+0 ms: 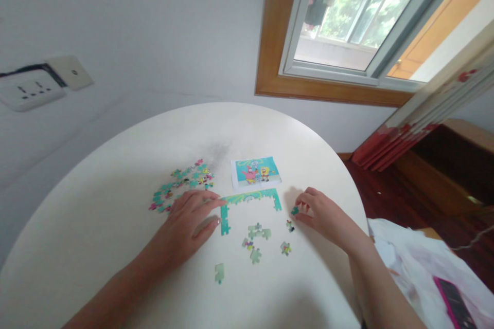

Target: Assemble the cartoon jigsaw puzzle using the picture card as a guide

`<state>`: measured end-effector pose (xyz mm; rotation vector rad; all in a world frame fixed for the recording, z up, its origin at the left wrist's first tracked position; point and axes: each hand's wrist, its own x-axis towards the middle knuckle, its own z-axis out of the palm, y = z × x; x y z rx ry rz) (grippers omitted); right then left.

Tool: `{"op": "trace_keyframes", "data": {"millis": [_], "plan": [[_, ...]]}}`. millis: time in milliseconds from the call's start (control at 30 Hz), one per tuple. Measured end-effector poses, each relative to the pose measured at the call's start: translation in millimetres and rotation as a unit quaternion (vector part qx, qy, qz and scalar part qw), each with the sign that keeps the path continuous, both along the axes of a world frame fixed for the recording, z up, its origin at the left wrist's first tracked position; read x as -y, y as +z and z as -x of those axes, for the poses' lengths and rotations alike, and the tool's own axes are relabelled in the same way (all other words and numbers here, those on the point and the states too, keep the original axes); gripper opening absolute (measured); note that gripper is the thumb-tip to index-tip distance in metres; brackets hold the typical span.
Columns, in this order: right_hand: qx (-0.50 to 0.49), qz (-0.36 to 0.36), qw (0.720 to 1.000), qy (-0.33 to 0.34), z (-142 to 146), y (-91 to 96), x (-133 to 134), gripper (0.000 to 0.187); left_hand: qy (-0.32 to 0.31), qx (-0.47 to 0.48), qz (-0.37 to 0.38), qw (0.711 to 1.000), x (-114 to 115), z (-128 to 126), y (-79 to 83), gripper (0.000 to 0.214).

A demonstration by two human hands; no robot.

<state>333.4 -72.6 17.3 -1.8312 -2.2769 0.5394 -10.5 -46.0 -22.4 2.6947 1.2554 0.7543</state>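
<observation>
Between the fingertips of my right hand [312, 209] is a teal jigsaw piece [295, 211], just right of the joined puzzle border [250, 196]. That border forms a top row with a short side at each end. My left hand [195, 213] lies with fingers spread, its fingertips at the border's upper left corner and left side. Beyond the border lies a picture card [256, 171] with cartoon figures. Loose pieces sit inside and below the border, including a pale green joined group [259, 232], a pale piece [219, 273] and a multicoloured piece [286, 248].
A pile of loose jigsaw pieces [181, 183] spreads on the white round table [116, 175], left of the card and partly behind my left hand. The wall and window [347, 20] stand behind. At right are white plastic [409, 247] and a pink-edged phone [455, 300].
</observation>
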Motion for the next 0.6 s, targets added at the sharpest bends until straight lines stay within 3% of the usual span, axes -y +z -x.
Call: {"op": "trace_keyframes", "data": {"millis": [300,533,600], "plan": [[-0.075,0.015,0.996,0.040,6,-2.2,0,0.024,0.004,-0.005,0.006,1.000,0,2,-2.3,0.029],[-0.111,0.027,0.993,-0.025,0,-12.6,0,0.029,-0.006,-0.006,0.007,1.000,-1,3,-3.1,0.030],[-0.106,0.035,0.993,-0.025,-1,-12.3,0,0.023,-0.003,-0.008,0.008,1.000,-2,3,-2.9,0.029]]}}
